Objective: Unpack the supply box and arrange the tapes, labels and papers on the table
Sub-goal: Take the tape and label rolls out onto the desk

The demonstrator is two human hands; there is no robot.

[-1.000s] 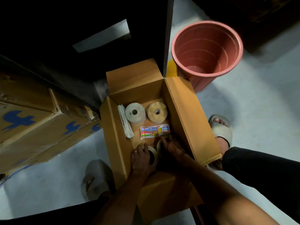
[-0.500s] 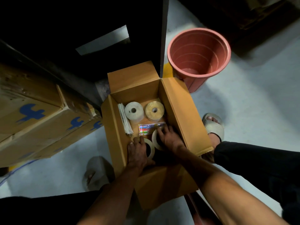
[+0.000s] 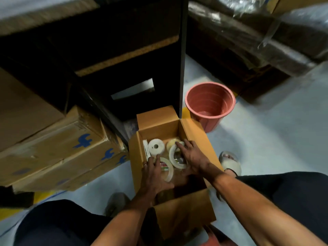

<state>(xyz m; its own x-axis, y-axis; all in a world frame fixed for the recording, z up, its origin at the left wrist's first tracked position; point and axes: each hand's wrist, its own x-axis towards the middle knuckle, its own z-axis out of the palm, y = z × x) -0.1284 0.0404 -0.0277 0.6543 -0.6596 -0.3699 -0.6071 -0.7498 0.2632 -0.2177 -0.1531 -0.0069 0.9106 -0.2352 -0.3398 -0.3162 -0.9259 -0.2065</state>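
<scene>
A person crouches on the floor over an open cardboard supply box [image 3: 195,135], seen from a head-worn camera looking down. Both hands are inside the box. The left hand [image 3: 154,174] curls its fingers and thumb around a clear tape roll [image 3: 167,168] tilted on its edge. The right hand [image 3: 192,157] lies with fingers stretched over a second clear tape roll [image 3: 174,157], the thumb seeming to hook beneath it; the exact hold is blurred.

Toward 12 o'clock inside the box lie a white roll [image 3: 156,146] and, just right of it, a yellowish roll [image 3: 171,143] partly covered by the right fingertips. A sheaf of white papers [image 3: 146,150] stands against the wall at 9 o'clock. A colourful packet [image 3: 164,166] peeks through the left roll's hole.

Outside, a pink bucket [image 3: 210,105] stands at 1 o'clock, and stacked cartons [image 3: 58,151] sit at 9 o'clock. No desk is clearly in view.

To lift well, each hand should probably close firmly on its roll's rim, rise straight up clear of the flaps, and avoid dragging the packet or knocking the far rolls.
</scene>
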